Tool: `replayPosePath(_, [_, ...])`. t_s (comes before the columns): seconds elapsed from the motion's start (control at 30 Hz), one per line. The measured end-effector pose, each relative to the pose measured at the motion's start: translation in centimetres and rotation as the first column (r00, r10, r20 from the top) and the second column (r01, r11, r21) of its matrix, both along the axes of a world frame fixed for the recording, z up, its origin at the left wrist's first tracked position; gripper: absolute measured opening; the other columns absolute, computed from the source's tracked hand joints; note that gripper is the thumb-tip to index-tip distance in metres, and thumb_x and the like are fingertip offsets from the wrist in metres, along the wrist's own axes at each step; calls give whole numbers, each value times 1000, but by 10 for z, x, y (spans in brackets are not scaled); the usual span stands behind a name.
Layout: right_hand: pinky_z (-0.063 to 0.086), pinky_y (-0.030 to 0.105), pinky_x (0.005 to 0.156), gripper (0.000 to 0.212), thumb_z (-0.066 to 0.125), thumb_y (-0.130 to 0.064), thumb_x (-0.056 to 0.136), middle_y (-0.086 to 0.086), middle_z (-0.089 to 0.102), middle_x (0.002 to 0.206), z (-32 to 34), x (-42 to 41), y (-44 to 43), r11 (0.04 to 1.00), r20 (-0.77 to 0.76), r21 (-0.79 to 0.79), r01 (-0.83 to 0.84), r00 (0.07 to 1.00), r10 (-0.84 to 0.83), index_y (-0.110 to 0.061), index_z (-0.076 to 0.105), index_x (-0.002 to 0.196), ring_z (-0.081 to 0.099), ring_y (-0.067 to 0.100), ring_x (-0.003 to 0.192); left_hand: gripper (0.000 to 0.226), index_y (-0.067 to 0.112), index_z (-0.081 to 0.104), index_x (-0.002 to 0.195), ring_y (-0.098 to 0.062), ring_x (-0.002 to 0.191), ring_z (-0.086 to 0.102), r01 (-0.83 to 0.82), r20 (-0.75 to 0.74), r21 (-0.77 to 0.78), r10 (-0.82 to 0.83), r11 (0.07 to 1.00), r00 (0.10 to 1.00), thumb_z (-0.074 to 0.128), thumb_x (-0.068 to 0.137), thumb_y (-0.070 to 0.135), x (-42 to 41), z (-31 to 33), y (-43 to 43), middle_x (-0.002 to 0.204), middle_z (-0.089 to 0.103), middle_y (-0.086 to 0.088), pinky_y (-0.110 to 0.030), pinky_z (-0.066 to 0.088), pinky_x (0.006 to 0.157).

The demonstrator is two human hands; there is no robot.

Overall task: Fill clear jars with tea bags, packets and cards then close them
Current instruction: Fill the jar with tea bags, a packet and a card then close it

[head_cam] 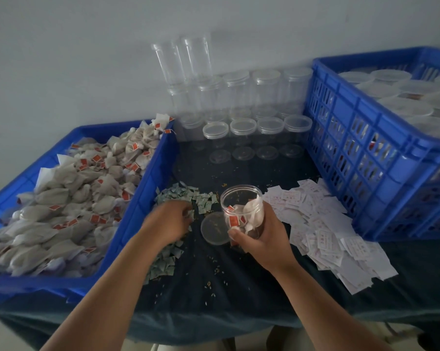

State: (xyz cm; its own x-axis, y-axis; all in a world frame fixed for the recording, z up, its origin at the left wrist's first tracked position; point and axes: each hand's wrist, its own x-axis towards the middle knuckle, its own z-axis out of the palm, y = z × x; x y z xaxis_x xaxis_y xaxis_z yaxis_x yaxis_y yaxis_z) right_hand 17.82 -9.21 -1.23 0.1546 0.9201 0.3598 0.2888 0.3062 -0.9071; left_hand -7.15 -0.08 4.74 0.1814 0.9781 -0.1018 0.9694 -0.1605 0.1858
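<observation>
My right hand [262, 236] grips a clear open jar [241, 206] tilted toward me, with several tea bags with red tags inside. Its clear lid [214, 228] lies flat on the dark cloth just left of the jar. My left hand [170, 221] reaches into the pile of small green packets [186, 198], fingers curled down among them; whether it holds one is hidden. White cards [323, 224] lie heaped right of the jar. A blue crate [148, 188] at the left holds many tea bags [69, 198].
Empty clear jars [241, 102] stand stacked against the back wall, with loose lids [243, 153] in front. A tall blue crate [366, 153] at the right holds closed jars with frosted lids. Tea crumbs dot the dark tablecloth [214, 287].
</observation>
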Motion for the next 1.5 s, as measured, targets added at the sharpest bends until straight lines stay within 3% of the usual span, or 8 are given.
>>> replayPosePath(0.2, [60,24,84,56,90,-58,76,-20,74,115,-2,0,2,999,-9,-48,6,1000,-6,-50,57,121,74,5,105,11,25,74,98,-14,84,61,-49,170,190,16,981,985,71,100,35,-4,-43,-7,89,62,11,-37,55,75])
replayPosePath(0.43, [66,47,84,57,92,-57,76,-11,77,111,-8,1,4,996,-49,-90,-9,999,5,-44,60,122,77,13,101,17,26,80,110,-19,99,65,-20,160,286,-27,958,987,65,105,31,-7,-46,-5,108,71,4,-38,56,83])
replayPosePath(0.67, [66,43,84,54,90,-59,76,-12,76,111,-7,1,3,996,-36,-94,-3,999,0,-48,59,119,76,12,101,22,27,68,89,-17,86,64,-113,204,346,43,931,978,58,109,32,-3,-41,-6,90,63,8,-39,53,71])
replayPosePath(0.77, [65,39,84,55,90,-61,75,-14,76,111,-5,0,3,996,-28,-84,2,1000,-4,-49,58,118,76,9,101,13,30,72,107,-17,95,69,-96,297,295,4,951,955,62,106,39,-4,-36,-4,101,69,11,-38,58,79])
replayPosePath(0.83, [65,37,84,55,90,-60,75,-15,76,111,-4,0,3,997,-26,-80,3,1000,-5,-50,58,118,75,9,101,29,25,73,128,-21,109,67,7,168,240,-49,971,985,68,104,40,-4,-34,-2,118,69,6,-41,57,91])
replayPosePath(1.2, [62,30,85,55,89,-57,75,-19,74,113,0,1,2,997,-40,-72,-10,999,7,-46,59,120,74,7,105,17,15,81,106,-23,102,65,53,79,347,-86,936,993,65,104,19,-8,-45,-12,110,70,-1,-40,54,85])
replayPosePath(1.4, [62,32,88,57,90,-55,77,-17,75,115,1,1,1,998,-59,-62,-25,998,21,-41,60,124,74,8,107,34,16,71,133,-22,109,68,-44,240,314,-35,948,970,71,100,12,-12,-45,-13,132,66,-3,-35,53,93])
replayPosePath(1.5, [61,26,86,56,89,-57,77,-19,74,116,2,0,0,998,-51,-55,-20,999,17,-44,60,123,73,6,107,37,15,69,138,-19,113,69,-211,449,254,78,944,890,72,102,14,-14,-40,-11,135,70,-5,-29,51,92])
